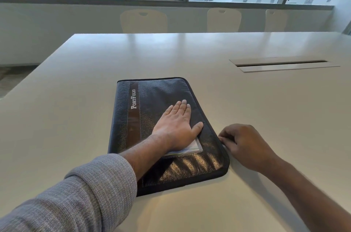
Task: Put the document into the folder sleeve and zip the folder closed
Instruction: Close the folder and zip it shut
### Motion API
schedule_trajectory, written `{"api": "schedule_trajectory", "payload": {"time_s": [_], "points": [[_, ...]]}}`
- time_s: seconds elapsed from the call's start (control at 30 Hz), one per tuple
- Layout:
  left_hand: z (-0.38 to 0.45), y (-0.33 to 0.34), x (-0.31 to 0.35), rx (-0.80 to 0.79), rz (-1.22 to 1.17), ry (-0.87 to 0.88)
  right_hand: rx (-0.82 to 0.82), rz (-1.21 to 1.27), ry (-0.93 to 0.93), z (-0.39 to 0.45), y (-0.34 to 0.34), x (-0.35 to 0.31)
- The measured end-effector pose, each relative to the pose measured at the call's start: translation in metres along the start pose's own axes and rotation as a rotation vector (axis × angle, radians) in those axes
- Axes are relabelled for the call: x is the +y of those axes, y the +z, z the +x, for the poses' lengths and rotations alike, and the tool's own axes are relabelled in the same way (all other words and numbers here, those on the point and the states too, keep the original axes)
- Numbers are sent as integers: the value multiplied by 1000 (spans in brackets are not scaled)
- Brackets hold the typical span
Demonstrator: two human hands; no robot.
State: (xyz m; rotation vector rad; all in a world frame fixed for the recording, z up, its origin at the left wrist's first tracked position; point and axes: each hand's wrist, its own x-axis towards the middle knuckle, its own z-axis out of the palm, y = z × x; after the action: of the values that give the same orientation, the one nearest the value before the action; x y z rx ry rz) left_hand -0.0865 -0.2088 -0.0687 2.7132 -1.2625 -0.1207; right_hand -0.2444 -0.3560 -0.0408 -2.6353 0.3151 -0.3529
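A dark portfolio folder (152,97) marked "PortFolio" lies closed flat on the white table (76,80). A white document (191,149) pokes out of a front pocket on the folder's near half, partly under my wrist. My left hand (176,125) rests flat on the cover, fingers together and thumb spread. My right hand (245,146) sits at the folder's right edge with its fingers pinched against the zip line; the zip pull itself is too small to make out.
A cable slot with a grey lid (283,63) is set into the table at the far right. Three pale chairs (143,21) stand behind the far edge, below a row of windows.
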Motion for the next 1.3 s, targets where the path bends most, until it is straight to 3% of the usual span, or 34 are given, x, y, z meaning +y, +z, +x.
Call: {"api": "schedule_trajectory", "payload": {"time_s": [0.17,0.3,0.37,0.93,1.3], "points": [[-4,-2,0,47,-66,64,57,29,7,3,6,0],[-9,-13,4,107,-113,401,101,56,-20,2,9,0],[-9,-17,7,89,-131,466,97,58,-32,0,9,1],[-2,-18,10,107,-162,477,123,76,-21,-39,2,6],[-4,-17,11,122,-167,473,141,-6,5,-9,7,7]]}}
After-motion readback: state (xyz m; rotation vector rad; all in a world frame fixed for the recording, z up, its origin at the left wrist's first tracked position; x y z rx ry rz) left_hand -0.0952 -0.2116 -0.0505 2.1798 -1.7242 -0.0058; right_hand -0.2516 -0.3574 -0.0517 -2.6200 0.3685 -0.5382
